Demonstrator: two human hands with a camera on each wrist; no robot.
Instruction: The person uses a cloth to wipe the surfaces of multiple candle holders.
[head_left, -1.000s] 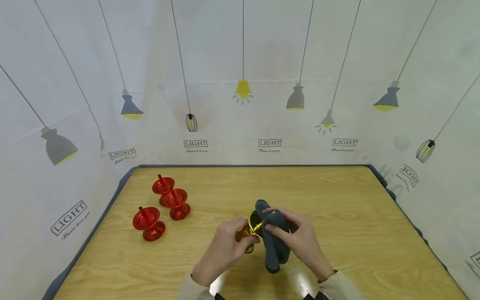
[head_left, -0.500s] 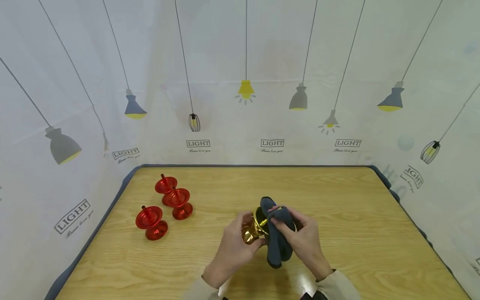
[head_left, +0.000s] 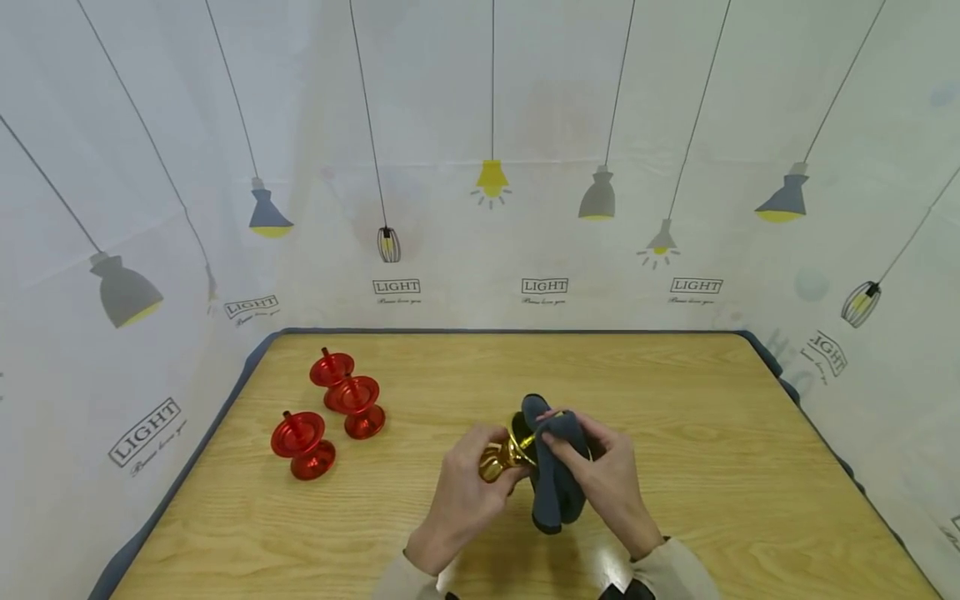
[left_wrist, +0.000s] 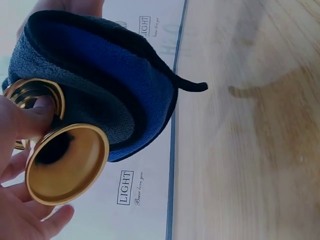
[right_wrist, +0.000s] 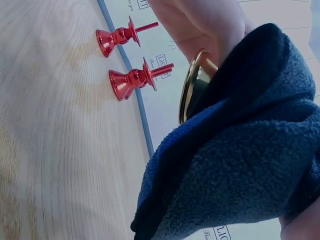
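My left hand (head_left: 467,482) grips a shiny gold candle holder (head_left: 497,460) by its stem, tipped sideways above the table. In the left wrist view the flared hollow base of the candle holder (left_wrist: 67,167) faces the camera, and the thumb lies over the stem. A folded dark grey-blue cloth (head_left: 555,479) is pinched in my right hand (head_left: 609,475) and lies against the dish end of the holder. Seen from the right wrist, the cloth (right_wrist: 240,160) covers most of the dish; only a gold rim shows beyond it.
Three red candle holders (head_left: 297,442) with upright spikes stand on the left of the wooden table (head_left: 720,450). A white curtain (head_left: 450,100) printed with lamps surrounds the table's back and sides, with a dark blue edge along the tabletop.
The gold holder and cloth shifted slightly right and up in the view, partly as the view itself moved. The holder has turned in my left hand; the cloth still lies against its dish.
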